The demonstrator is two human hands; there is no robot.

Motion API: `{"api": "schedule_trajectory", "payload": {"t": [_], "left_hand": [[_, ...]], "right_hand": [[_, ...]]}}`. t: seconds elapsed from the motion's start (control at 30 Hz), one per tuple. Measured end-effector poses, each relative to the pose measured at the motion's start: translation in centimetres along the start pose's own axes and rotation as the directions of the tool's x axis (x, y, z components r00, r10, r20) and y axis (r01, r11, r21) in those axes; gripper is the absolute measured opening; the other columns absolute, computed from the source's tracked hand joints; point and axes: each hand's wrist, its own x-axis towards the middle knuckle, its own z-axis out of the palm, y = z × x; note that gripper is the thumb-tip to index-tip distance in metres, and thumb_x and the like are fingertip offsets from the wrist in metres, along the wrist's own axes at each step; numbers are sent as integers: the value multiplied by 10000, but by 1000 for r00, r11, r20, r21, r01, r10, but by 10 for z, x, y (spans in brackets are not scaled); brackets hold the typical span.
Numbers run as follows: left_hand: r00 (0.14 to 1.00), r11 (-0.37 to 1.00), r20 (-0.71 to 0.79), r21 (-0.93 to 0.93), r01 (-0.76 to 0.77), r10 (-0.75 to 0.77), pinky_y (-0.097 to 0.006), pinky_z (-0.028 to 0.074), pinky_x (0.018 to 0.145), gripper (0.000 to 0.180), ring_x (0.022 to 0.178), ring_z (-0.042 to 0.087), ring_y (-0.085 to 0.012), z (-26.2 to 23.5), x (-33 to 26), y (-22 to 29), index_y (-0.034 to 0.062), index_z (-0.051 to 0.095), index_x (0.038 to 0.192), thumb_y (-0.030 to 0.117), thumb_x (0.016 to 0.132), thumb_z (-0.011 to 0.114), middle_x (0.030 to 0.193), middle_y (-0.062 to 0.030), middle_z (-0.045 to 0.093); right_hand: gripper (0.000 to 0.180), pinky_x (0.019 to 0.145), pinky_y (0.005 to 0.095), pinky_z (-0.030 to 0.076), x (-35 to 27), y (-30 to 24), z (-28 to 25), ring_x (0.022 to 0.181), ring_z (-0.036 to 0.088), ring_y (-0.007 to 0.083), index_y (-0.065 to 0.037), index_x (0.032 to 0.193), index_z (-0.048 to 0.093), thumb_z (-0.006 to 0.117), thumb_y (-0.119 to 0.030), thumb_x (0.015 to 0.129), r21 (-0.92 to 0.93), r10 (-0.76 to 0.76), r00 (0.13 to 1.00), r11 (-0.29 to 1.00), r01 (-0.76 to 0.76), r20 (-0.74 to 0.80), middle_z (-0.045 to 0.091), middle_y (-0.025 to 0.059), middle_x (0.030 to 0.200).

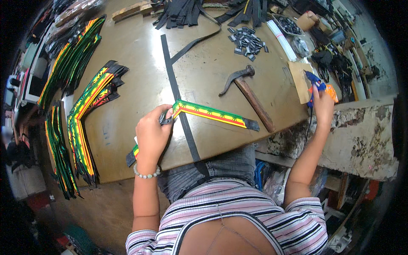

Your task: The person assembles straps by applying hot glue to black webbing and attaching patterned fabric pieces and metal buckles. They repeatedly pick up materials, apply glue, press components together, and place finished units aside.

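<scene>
My left hand presses down on the bend of a V-shaped strap striped green, yellow and red, with black ends, lying on the brown worktable. A small black loop is pinched at my fingertips. A long black strip runs under the strap toward me. My right hand is out at the table's right edge, wrapped around a blue and orange glue gun, its nozzle over a tan card.
A hammer lies just beyond the strap. Stacks of finished striped straps line the table's left side. Small black pieces, white glue sticks and black strips sit at the far side. A crumbling ledge is at right.
</scene>
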Motion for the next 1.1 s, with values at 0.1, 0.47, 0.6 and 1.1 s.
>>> {"api": "schedule_trajectory", "payload": {"t": [0.1, 0.47, 0.6, 1.1], "left_hand": [[999, 999, 5, -26, -39, 40, -338, 502, 634, 179, 669, 678, -281, 1, 1, -2, 38, 724, 993, 172, 874, 726, 809, -207, 689], [999, 999, 47, -33, 11, -10, -420, 524, 670, 148, 758, 676, -375, -5, -5, 1, 100, 739, 944, 197, 834, 722, 818, -190, 690], [1000, 999, 21, -32, -5, 6, -382, 505, 643, 177, 724, 675, -349, -4, -12, 3, 85, 724, 976, 183, 831, 752, 817, -198, 685], [967, 763, 191, -595, 251, -169, -221, 440, 626, 196, 697, 531, -43, -29, -42, 50, -16, 735, 953, 163, 875, 752, 772, 22, 664]], "right_hand": [[379, 715, 308, 505, 1, -77, 14, 772, 677, 204, 40, 1022, 695, 667, -326, 927, 590, -326, 940, 740, 321, -103, 712, 168, 857], [159, 762, 445, 509, 22, -151, 68, 872, 623, 398, 0, 975, 640, 630, -148, 917, 357, -740, 621, 525, 773, -257, 646, 189, 876], [144, 655, 360, 537, -23, -151, 27, 733, 670, 255, -28, 1017, 609, 581, -164, 982, 750, -418, 904, 568, 340, -93, 674, 136, 825], [143, 733, 260, 577, -188, -197, 2, 840, 703, 152, 44, 947, 734, 762, 0, 814, 970, -721, 671, -4, 244, -172, 724, 138, 957]]}}
